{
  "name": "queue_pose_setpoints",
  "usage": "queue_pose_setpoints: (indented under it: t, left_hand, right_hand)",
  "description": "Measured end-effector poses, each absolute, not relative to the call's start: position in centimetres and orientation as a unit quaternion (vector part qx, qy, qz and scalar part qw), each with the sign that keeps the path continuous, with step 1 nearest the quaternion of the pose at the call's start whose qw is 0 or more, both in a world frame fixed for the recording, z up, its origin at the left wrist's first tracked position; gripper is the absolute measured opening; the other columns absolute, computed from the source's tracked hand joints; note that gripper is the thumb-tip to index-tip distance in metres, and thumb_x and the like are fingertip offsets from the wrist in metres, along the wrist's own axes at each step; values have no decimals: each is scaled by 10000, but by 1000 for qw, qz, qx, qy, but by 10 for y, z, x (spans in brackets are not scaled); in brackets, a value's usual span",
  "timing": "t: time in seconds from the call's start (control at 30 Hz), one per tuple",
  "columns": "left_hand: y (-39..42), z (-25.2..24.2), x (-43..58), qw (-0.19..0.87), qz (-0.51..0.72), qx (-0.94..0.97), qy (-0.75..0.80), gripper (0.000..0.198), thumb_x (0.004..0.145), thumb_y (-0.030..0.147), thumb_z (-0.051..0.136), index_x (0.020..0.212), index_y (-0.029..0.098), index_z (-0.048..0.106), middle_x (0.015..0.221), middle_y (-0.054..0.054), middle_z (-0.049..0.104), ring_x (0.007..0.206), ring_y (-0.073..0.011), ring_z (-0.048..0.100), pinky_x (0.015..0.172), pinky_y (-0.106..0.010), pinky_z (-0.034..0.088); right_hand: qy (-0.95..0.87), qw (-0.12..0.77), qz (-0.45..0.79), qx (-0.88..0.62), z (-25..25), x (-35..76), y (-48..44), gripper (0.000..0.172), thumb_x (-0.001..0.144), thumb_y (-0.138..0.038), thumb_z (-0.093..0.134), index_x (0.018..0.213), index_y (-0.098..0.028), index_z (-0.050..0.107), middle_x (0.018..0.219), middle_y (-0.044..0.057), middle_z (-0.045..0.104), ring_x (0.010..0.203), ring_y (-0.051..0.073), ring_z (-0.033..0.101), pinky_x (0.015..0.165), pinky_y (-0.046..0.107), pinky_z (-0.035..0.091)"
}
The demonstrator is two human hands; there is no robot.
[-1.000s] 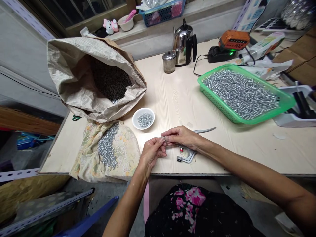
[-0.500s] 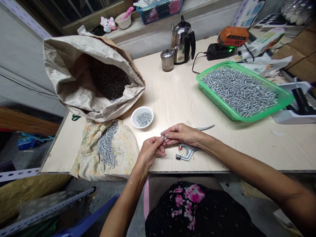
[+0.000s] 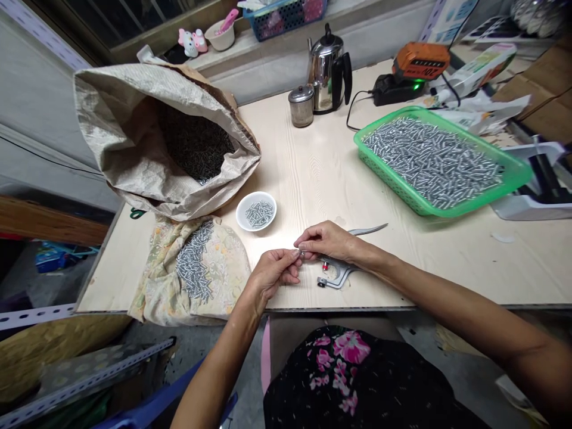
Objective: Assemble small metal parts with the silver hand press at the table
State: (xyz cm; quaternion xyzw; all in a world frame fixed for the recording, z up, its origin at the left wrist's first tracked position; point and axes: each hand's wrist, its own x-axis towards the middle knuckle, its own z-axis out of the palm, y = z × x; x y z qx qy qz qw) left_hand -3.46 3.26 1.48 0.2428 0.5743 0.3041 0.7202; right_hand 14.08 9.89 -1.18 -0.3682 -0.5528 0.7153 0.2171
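Note:
My left hand [image 3: 271, 275] and my right hand [image 3: 328, 241] meet just above the table's near edge, fingertips pinched together on a small metal screw [image 3: 301, 254]. Under my right wrist lies a metal plier-like hand tool [image 3: 342, 269] with a red dot. A small white bowl [image 3: 256, 211] of silver screws stands just beyond my hands. To the left, loose silver screws [image 3: 193, 262] lie heaped on a floral cloth [image 3: 223, 280].
A big paper sack [image 3: 134, 149] of dark screws leans at the back left. A green basket [image 3: 513, 179] full of silver screws sits at the right. A kettle [image 3: 328, 68], a lidded steel cup [image 3: 301, 106] and an orange battery charger [image 3: 420, 62] stand at the back.
My hands have stayed together on the small screw, shifting only slightly. The view has drifted a little; nothing else moved.

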Motion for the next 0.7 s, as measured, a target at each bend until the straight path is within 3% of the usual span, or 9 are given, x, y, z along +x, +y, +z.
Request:
queue_pose_setpoints:
  t: [0.27,0.33,0.43,0.53,0.7]
  left_hand:
    - [36,14,-29,696,300,283,588,397,625,393,876,782,74,701,558,9,597,420,-42,523,432,-149,490]
    - [38,18,-31,719,298,267,569,369,642,370,870,781,78,692,574,14,593,428,-29,513,426,-128,475]
    - [40,24,-34,748,301,232,545,296,671,298,857,765,87,672,631,13,612,447,-20,511,419,-115,476]
    - [40,28,-37,765,307,203,529,240,694,237,838,773,86,669,669,5,633,459,-21,511,411,-115,484]
    - [36,31,-39,774,321,189,511,193,723,204,814,775,86,671,652,8,634,444,-18,501,402,-105,479]
  right_hand:
    - [-594,222,682,-365,-12,142,97,219,801,-336,680,892,-148,745,598,-7,628,521,85,544,480,200,407]
    - [-558,218,720,-351,-9,144,99,294,833,-374,658,1001,-148,742,643,6,651,568,96,571,537,218,450]
    - [-554,226,737,-313,-2,147,103,387,830,-360,685,1162,-163,702,911,67,729,795,133,645,736,264,513]
    - [-606,229,704,-290,5,150,105,456,786,-323,741,1207,-159,680,1133,100,702,1010,174,634,919,315,482]
    - [-645,211,682,-274,11,153,105,395,824,-307,697,1192,-164,688,1154,94,699,1042,181,628,936,327,468]
